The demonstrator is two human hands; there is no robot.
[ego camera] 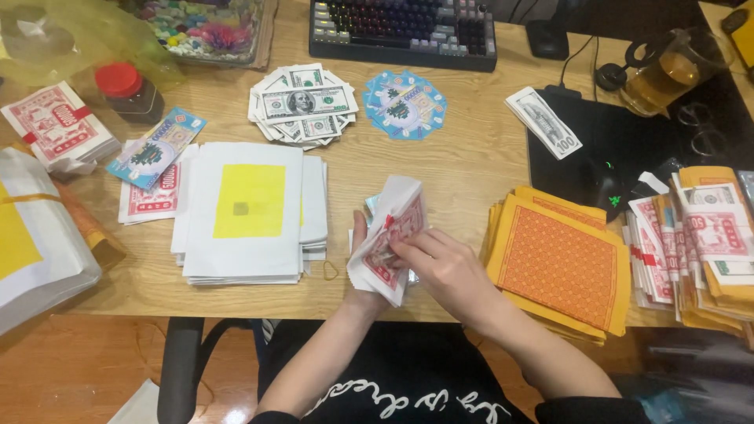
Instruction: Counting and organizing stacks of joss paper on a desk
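so the left hand point(363, 250) is cupped under a curled wad of red-and-white paper notes point(390, 239) just above the desk's point(471, 157) front edge, right hand point(440, 265) pinching its top sheets, mid-fanning i'd say, needing a gentle thumb slide.

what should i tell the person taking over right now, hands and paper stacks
Left hand holds a bent bundle of red and white paper notes from below. Right hand has its fingers on the bundle's face.
Already laid out on the table: fanned banknote pile, blue round fan of notes, white sheets with a yellow square, orange sheet stack.
More banded bundles wait at far right.
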